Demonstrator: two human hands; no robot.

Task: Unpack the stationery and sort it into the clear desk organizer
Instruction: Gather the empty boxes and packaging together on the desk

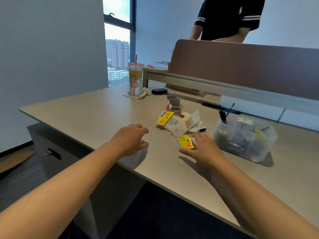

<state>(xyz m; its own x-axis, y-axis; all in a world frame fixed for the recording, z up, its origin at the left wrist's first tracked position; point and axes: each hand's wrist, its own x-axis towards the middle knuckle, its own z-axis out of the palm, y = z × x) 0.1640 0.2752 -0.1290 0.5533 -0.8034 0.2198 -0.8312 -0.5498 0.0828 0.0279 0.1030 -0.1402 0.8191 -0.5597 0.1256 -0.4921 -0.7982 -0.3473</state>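
Note:
My right hand [202, 149] pinches a small yellow-labelled packet [185, 142] just above the desk, left of the clear desk organizer [245, 140]. The organizer holds black pens, white boxes and metal clips in its compartments. Behind the packet lies a pile of opened packaging [179, 122] with another yellow label. My left hand [130, 138] hovers over the desk's near edge with loosely curled fingers, holding nothing.
A drink cup with a red straw [135, 78] stands at the back of the desk [86, 111], next to a small black case [159, 91]. A brown partition [241, 66] runs along the back right, with a person standing behind it. A drawer unit [51, 152] sits low on the left.

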